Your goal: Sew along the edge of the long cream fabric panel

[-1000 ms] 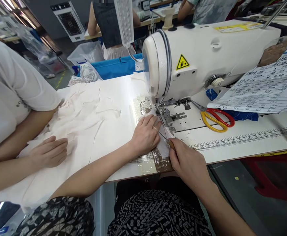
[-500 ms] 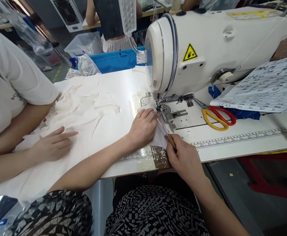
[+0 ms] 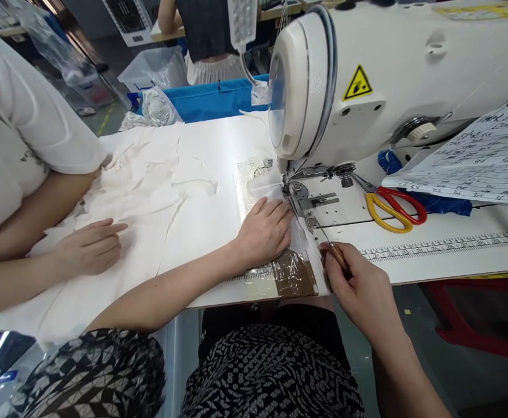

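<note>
My left hand (image 3: 266, 231) lies flat, fingers together, pressing a piece of white fabric (image 3: 299, 235) onto the table just in front of the presser foot (image 3: 296, 188) of the white sewing machine (image 3: 384, 75). My right hand (image 3: 358, 290) is closed around a thin awl with a wooden handle (image 3: 330, 244); its metal tip points toward the needle plate. The right hand sits at the table's front edge, a little right of the fabric.
Another person's hand (image 3: 86, 251) rests on a spread of white fabric (image 3: 140, 191) at the left. Red and yellow scissors (image 3: 393, 204) lie right of the needle plate, beneath a printed sheet (image 3: 471, 157). A ruler strip (image 3: 445, 245) runs along the table. A blue bin (image 3: 214, 104) stands behind.
My right hand has pulled the awl back to the right, away from my left hand. My left hand stays on the fabric near the presser foot. The other person's fingers shifted slightly.
</note>
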